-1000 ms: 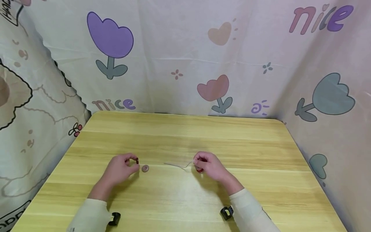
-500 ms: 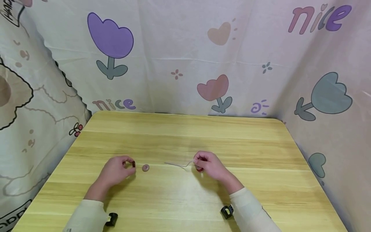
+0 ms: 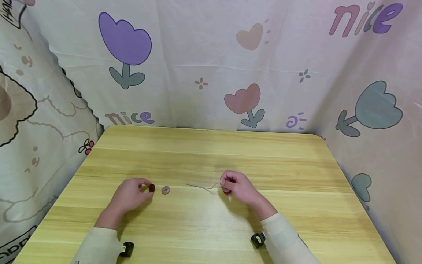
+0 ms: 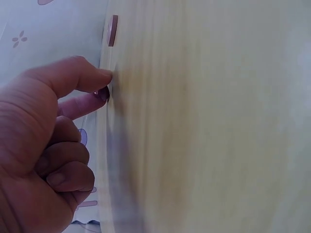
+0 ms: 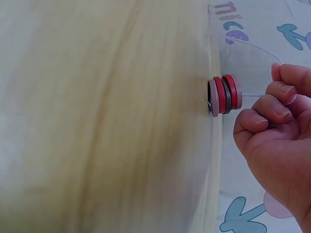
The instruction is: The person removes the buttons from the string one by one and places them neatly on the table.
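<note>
Between thumb and index finger, my left hand (image 3: 130, 194) pinches a dark red-brown button (image 3: 151, 187) close over the table; in the left wrist view the fingers partly hide this button (image 4: 103, 94). A flat pinkish-brown button (image 3: 166, 190) lies just right of these fingertips. My right hand (image 3: 240, 188) pinches a thin pale thread (image 5: 252, 45), its other fingers curled. Below that hand, a stack of several red, pink and black buttons (image 5: 224, 95) is strung on the thread. The thread's loose end (image 3: 194, 186) stretches left toward the pinkish-brown button.
Both hands work over a wooden table (image 3: 211, 154). A printed cloth (image 3: 197, 47) with flowers and lettering hangs behind it and at both sides. Small black devices (image 3: 258, 240) sit at the wrists beside the pale sleeves (image 3: 287, 238).
My left hand has drawn slightly left, away from the pinkish-brown button. The dark button in its fingers has turned to show more of its face. My right hand has stayed in place.
</note>
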`<state>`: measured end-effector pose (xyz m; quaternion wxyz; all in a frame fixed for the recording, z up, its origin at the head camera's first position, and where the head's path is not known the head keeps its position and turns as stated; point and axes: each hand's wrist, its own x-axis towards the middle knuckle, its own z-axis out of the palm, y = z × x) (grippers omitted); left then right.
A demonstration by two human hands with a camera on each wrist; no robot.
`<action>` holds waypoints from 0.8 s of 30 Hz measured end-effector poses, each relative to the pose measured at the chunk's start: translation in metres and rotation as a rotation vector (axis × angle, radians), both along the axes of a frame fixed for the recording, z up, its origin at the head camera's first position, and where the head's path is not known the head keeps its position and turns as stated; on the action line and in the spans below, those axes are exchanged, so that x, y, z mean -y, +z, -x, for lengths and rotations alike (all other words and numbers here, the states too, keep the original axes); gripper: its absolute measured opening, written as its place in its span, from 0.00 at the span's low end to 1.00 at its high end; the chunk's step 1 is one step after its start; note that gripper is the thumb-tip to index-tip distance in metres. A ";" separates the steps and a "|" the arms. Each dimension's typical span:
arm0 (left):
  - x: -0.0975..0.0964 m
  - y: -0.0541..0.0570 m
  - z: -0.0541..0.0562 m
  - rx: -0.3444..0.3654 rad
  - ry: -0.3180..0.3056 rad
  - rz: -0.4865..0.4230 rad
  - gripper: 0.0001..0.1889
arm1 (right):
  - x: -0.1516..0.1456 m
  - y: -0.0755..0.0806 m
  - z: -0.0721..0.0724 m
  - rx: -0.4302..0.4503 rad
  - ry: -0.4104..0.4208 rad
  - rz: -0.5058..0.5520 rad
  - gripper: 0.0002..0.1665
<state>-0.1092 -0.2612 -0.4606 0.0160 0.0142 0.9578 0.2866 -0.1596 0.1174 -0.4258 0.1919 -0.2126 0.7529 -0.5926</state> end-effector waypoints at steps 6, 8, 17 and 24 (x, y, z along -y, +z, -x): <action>0.001 -0.003 -0.001 -0.008 0.000 -0.050 0.14 | -0.001 0.000 0.000 -0.009 0.000 0.003 0.09; 0.002 -0.005 -0.001 0.000 0.009 -0.073 0.14 | -0.001 0.000 0.000 -0.020 -0.002 0.001 0.09; 0.005 -0.008 0.000 0.029 0.041 -0.157 0.14 | -0.003 -0.019 0.008 -0.008 -0.018 -0.012 0.09; 0.003 -0.009 0.000 0.021 0.029 -0.183 0.16 | -0.006 -0.031 0.014 -0.017 -0.023 -0.009 0.08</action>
